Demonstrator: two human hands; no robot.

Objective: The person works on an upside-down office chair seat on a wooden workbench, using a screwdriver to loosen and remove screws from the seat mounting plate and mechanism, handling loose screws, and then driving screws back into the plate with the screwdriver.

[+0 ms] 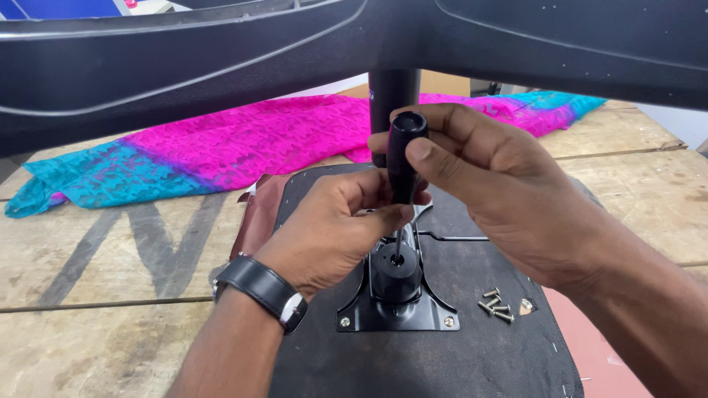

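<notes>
A big black chair part (pixel 221 51) hung low over the far side of the wooden tabletop (pixel 96 273), so little room was left under it. Both hands crowded the metal plate (pixel 398 313). Loose screws (pixel 497 304) lay right of it. The tabletop's left edge offered open room.

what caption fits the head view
Both hands steady a black-handled screwdriver over a black metal mounting plate.
</notes>
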